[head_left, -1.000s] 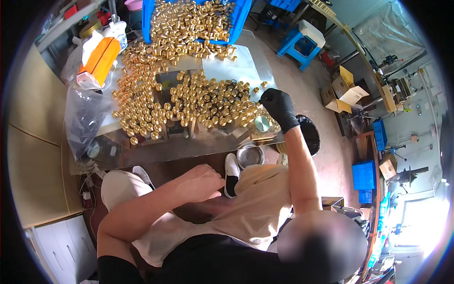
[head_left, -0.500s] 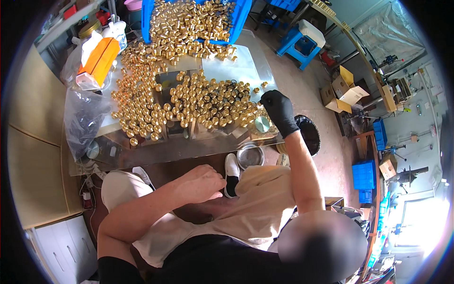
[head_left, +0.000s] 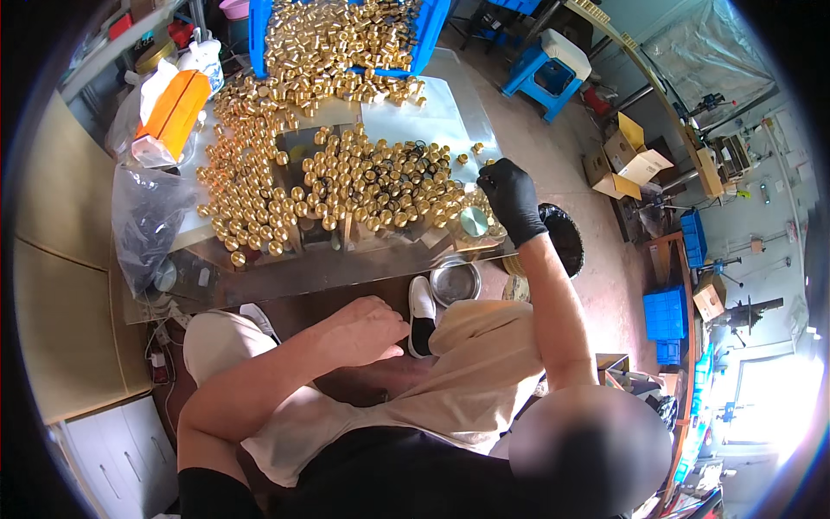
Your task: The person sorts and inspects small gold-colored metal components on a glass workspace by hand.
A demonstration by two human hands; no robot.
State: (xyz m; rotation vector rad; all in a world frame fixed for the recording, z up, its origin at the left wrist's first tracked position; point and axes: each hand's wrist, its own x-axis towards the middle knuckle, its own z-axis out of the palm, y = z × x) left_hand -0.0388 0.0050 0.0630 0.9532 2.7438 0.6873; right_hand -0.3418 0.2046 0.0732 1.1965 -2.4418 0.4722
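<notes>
My right hand [head_left: 512, 201], in a black glove, is at the right edge of the glass-topped table [head_left: 337, 275]. Its fingers are bent and drawn together beside a few small brass caps [head_left: 477, 148]; whatever they hold is hidden. Close to its wrist side lies a pale green disc [head_left: 473, 221]. Black rings [head_left: 418, 164] are mixed into the nearer heap of brass caps [head_left: 354, 177]. My bare left hand [head_left: 361, 331] hangs over my lap, in front of the table, with the fingers curled closed. Anything inside it is out of sight.
A blue crate [head_left: 430, 36] spills more brass caps at the table's far side. An orange tissue box [head_left: 173, 117] and a clear plastic bag [head_left: 143, 221] are on the left. Below the table sits a metal bowl [head_left: 456, 283]; a black-lined bin [head_left: 566, 242] stands right.
The view has shifted slightly, so the table and its caps appear a little further left. My right hand stays by the table's edge, its fingers slightly changed. My left hand looks almost the same.
</notes>
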